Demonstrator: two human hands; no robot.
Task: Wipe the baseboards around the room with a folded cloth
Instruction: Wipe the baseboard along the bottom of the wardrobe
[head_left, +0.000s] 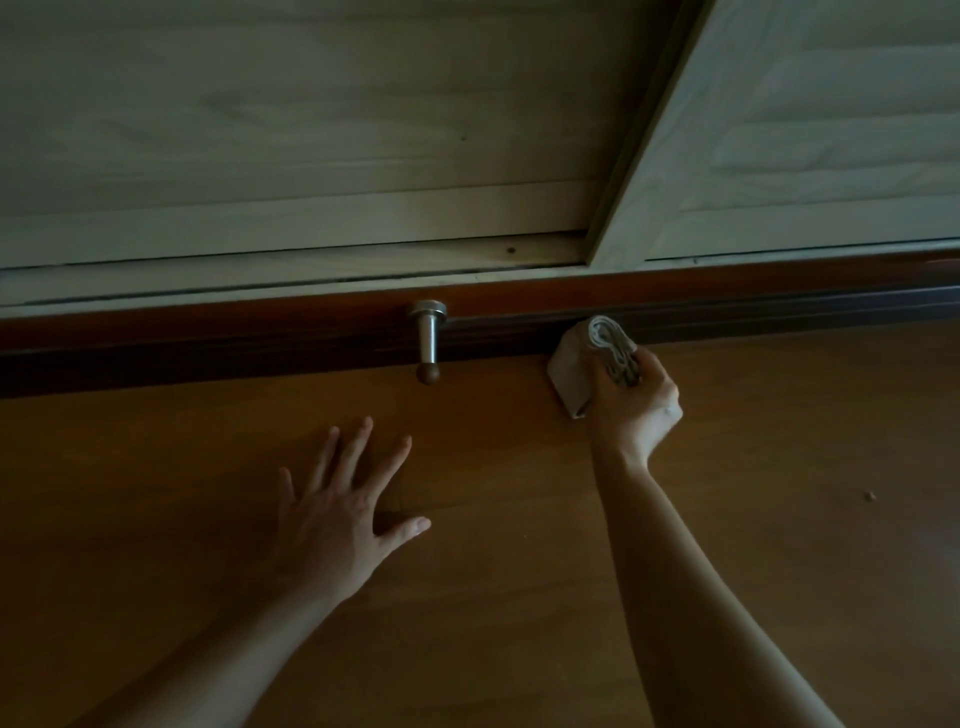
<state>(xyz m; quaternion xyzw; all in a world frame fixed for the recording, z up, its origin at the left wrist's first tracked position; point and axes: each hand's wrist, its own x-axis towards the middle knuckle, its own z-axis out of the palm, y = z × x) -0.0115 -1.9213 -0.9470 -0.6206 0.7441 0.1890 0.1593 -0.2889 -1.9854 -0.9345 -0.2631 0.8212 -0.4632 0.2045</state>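
1. The right hand (636, 410) grips the folded cloth (576, 364). Its fingers are curled round the stacked edges of the folds, so they are closed on the bundle. How the thumb lies I cannot tell.
2. The cloth stands just beyond the knuckles of this hand. Its far end touches the lower part of the dark baseboard (260, 353). Whether its underside rests on the floor (519, 597) or is a little above it, I cannot tell.
3. The left hand (332, 525) lies flat on the floor with the fingers straight and spread wide. It holds nothing, and I judge that it only supports the body.
4. A metal door stop (428, 338) with a brown tip sticks out from the baseboard. It is to the left of the right-hand fingers and beyond the left fingertips, apart from the cloth.
5. The cloth looks soft, light and thick with many layers. It should press into the grooves of the baseboard without any risk for the wood.
6. Held by one layer only, it would probably open. The best hold is across the whole stack, as now, with the smooth face against the wood.
7. At the door stop the thick pad may catch, so a corner would serve better around the stem
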